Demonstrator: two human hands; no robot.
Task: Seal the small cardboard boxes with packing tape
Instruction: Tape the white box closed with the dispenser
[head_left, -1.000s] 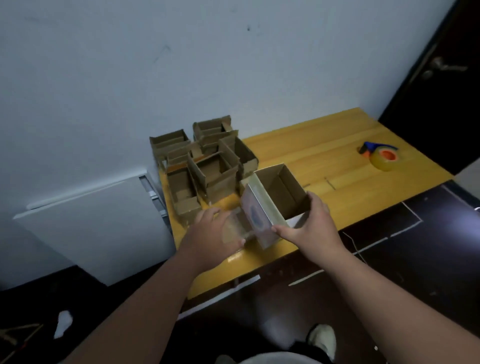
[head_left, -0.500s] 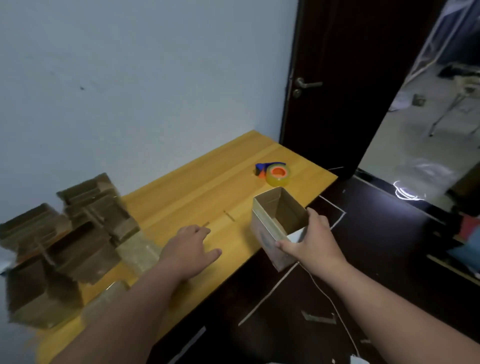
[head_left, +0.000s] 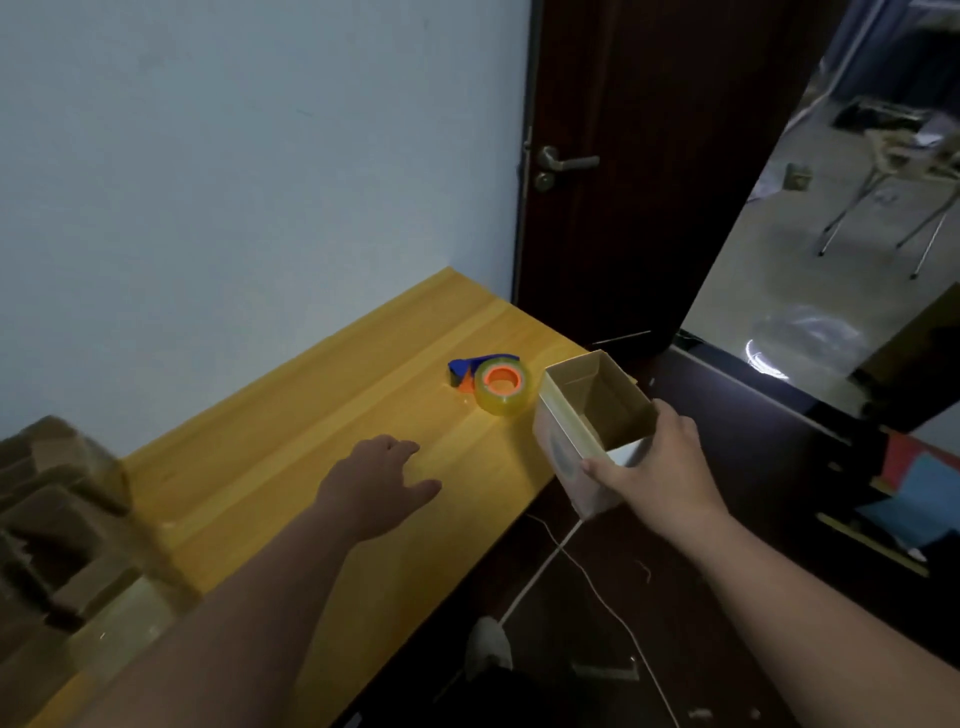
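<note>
One tape roll (head_left: 503, 388); one open box (head_left: 592, 415) held; blurred box pile (head_left: 57, 519), count unclear.

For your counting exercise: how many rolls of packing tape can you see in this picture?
1. The tape roll, in its blue and orange dispenser, lies on the yellow table, beyond the open left hand and left of the box gripped by the right hand. None seems hidden.

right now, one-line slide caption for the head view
Right hand holds an open box; left hand reaches toward the tape.
</note>
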